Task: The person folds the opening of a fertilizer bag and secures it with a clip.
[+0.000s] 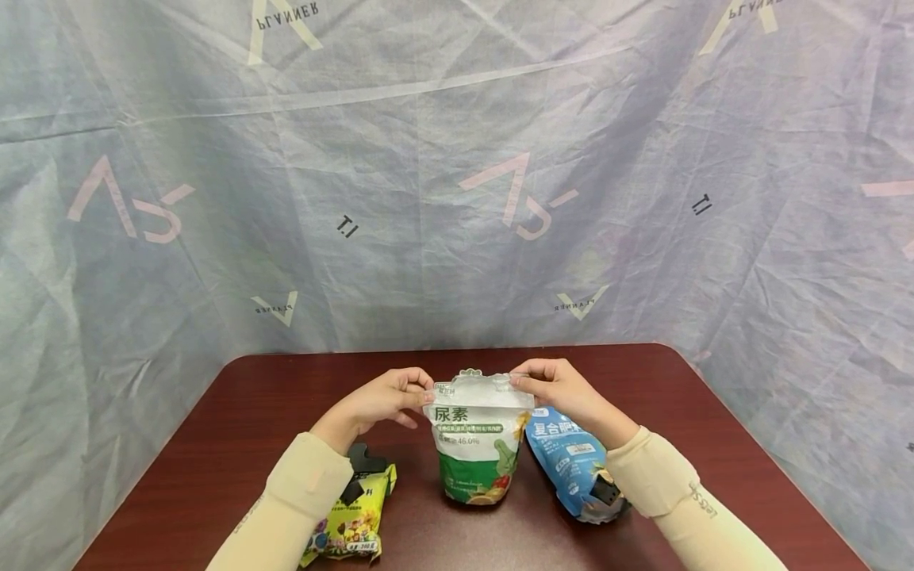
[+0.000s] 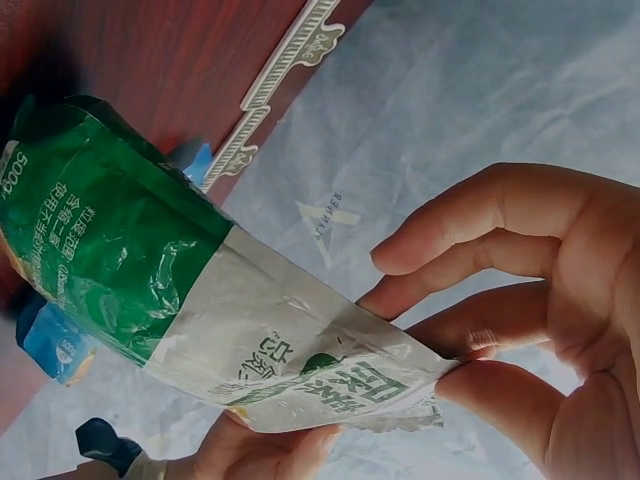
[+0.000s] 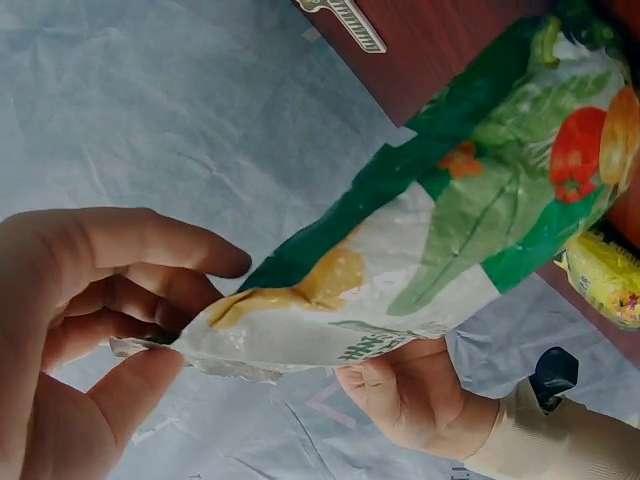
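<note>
A green-and-white fertilizer bag (image 1: 474, 468) stands upright at mid-table, its front printed with vegetables. My left hand (image 1: 389, 396) pinches the bag's top left corner between thumb and fingers. At the top right corner, my right hand (image 1: 560, 388) pinches the edge the same way. The left wrist view shows the left hand (image 2: 560, 270) at the tapered end of the bag (image 2: 130, 240), its thumb and index finger meeting on the edge. In the right wrist view the right hand's thumb (image 3: 140, 385) presses the crinkled top edge of the bag (image 3: 460, 230).
Left of the bag lies a yellow flower-printed bag (image 1: 364, 511) with a black clip (image 1: 366, 460) at its top, partly behind the left forearm. A blue bag (image 1: 564, 452) leans at the right, a black clip (image 1: 605, 490) near its lower end. Grey printed cloth (image 1: 443, 198) hangs behind the dark red table (image 1: 286, 388).
</note>
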{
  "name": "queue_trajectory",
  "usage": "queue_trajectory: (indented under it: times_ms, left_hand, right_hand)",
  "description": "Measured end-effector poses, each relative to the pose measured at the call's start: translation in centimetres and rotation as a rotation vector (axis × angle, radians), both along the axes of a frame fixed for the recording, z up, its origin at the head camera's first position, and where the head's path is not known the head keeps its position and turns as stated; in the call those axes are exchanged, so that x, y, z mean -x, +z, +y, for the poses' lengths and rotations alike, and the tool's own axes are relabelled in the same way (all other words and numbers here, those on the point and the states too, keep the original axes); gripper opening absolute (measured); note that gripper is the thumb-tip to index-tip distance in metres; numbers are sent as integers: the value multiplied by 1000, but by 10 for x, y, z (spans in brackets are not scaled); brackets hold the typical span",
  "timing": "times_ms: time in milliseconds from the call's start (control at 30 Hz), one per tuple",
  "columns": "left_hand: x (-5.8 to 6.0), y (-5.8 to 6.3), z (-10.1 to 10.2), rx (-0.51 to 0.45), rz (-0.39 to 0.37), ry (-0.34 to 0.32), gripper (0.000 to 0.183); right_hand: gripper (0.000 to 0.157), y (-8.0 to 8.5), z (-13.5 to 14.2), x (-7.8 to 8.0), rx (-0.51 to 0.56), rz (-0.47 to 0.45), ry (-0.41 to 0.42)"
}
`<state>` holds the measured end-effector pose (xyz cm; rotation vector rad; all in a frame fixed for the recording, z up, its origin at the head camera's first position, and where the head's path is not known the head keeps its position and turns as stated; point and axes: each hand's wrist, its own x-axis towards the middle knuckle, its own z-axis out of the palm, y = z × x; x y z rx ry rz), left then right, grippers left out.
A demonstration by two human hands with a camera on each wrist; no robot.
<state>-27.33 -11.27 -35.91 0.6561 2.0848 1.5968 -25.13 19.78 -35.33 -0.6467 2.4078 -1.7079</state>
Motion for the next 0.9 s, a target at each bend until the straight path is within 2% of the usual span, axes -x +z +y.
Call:
queue_trajectory:
  times_ms: [200,400,500,600,700,800,900]
  left_hand:
    - [-1,-2,-1,0,4,5,7]
    - [0,-4,-1,-7,0,8,6]
    - [0,-3,-1,-12,-4,10,6]
    - [0,-3,-1,-15,-9,13,5]
    - [0,-4,-1,-17,-11,14,5]
    - [0,-4,-1,-19,-10,16,5]
    - [0,-5,-1,-21,-13,14,5]
  right_hand:
    - [22,3,-3,-10,-83,129,-86]
    - [20,4,-5,-22,-121,321,-194]
    - [21,3,-7,-27,-130,489,-231]
    - [31,1,-8,-31,-162,717,-255]
    - [42,-4,-9,-34,-192,911,-246]
    - [39,-10,-11,-38,-242,1035,-209]
    - [44,-17,-14,-42,-329,1093,-182]
